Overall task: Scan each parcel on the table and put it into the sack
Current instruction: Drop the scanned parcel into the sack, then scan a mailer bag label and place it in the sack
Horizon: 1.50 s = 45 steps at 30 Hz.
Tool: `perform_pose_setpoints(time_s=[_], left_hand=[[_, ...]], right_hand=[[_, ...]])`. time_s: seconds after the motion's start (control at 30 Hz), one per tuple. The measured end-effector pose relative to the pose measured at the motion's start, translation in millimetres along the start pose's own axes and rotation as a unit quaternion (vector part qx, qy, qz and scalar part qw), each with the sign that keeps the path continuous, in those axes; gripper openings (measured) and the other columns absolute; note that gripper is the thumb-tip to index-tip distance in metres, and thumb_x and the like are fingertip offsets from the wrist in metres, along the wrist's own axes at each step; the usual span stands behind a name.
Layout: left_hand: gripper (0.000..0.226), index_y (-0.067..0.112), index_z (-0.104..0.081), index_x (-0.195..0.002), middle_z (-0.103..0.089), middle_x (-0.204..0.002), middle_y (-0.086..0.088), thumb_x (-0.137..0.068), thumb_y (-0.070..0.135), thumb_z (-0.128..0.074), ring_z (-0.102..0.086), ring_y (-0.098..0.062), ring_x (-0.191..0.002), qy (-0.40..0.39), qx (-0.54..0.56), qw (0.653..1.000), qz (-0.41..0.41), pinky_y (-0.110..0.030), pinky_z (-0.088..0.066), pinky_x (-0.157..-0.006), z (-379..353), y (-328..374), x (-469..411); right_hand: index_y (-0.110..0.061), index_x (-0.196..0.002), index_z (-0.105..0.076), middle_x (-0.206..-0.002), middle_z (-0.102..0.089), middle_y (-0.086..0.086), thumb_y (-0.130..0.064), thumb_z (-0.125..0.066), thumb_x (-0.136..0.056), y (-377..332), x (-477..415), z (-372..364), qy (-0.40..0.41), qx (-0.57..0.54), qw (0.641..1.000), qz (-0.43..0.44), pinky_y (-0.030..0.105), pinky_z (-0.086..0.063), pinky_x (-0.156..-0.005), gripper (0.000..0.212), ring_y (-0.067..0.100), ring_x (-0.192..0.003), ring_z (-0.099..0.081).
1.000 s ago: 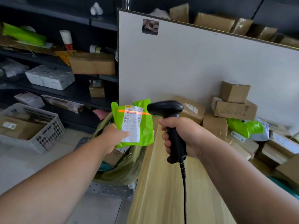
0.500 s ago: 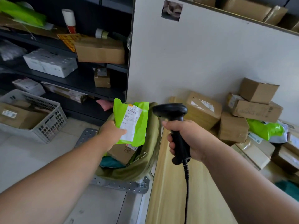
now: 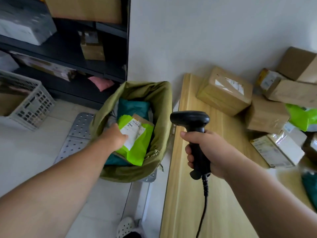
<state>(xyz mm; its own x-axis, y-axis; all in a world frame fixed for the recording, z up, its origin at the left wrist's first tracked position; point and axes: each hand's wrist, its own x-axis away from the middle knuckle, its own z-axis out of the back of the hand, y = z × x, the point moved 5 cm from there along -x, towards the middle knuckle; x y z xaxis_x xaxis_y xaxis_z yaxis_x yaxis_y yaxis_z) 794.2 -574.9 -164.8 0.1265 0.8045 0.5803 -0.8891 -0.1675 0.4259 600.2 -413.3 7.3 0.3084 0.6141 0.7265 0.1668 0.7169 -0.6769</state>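
Several boxes [image 3: 224,91] at the table's [image 3: 185,203] far right are blurring & running out of frame; labels aren't readable. Left hand [image 3: 114,137] is pinching the green parcel [image 3: 138,148] by its left edge, thumb on the white label, fingers hiding underneath. Parcel is lying tilted inside the sack [image 3: 162,103], atop a teal bag [image 3: 133,104] & a brown pkg [image 3: 144,119]. Right hand [image 3: 211,152] is clenching round the scanner [image 3: 190,117] grip, upright over the table's left edge, cable [image 3: 205,194] hanging down. Sack is sitting just beside the table; bare tabletop is showing btwn scanner & boxes.
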Motion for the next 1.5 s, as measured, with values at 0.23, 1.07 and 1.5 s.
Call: perform_pose_setpoints(time_s=[0.23, 1.07, 1.5], left_hand=[[0.095, 0.019, -0.005, -0.153, -0.015, -0.158, -0.010, -0.085, 0.056, -0.060, -0.023, -0.031, -0.141, 0.085, -0.201, 0.972, -0.083, -0.048, -0.024, -0.111, -15, 9, 9], [0.074, 0.019, -0.010, -0.154, -0.018, -0.160, -0.002, -0.096, 0.053, -0.042, -0.016, -0.021, -0.146, 0.102, -0.277, 0.850, -0.436, -0.039, -0.015, -0.118, -156, 288, 311], [0.071, 0.022, -0.017, -0.153, -0.030, -0.155, 0.000, -0.095, 0.050, -0.047, -0.030, -0.021, -0.140, -0.024, -0.288, 0.841, -0.456, -0.038, -0.024, -0.114, -380, 422, 451]], right_hand=[[-0.012, -0.101, -0.055, -0.063, -0.053, 0.007, -0.020, -0.068, -0.092, 15, -7, 3, 0.015, 0.022, 1.000, -0.002, 0.034, -0.046, -0.057, 0.017, 0.018, -0.052, -0.047], [-0.013, -0.104, -0.059, -0.073, -0.058, 0.009, -0.020, -0.068, -0.091, 143, 152, 308, 0.127, -0.023, 0.989, 0.069, 0.030, -0.050, -0.056, 0.018, 0.019, -0.060, -0.053], [-0.004, -0.101, -0.063, -0.088, -0.065, 0.017, -0.008, -0.063, -0.087, 311, 215, 561, 0.294, -0.030, 0.954, 0.055, 0.045, -0.055, -0.074, 0.015, 0.029, -0.077, -0.063]])
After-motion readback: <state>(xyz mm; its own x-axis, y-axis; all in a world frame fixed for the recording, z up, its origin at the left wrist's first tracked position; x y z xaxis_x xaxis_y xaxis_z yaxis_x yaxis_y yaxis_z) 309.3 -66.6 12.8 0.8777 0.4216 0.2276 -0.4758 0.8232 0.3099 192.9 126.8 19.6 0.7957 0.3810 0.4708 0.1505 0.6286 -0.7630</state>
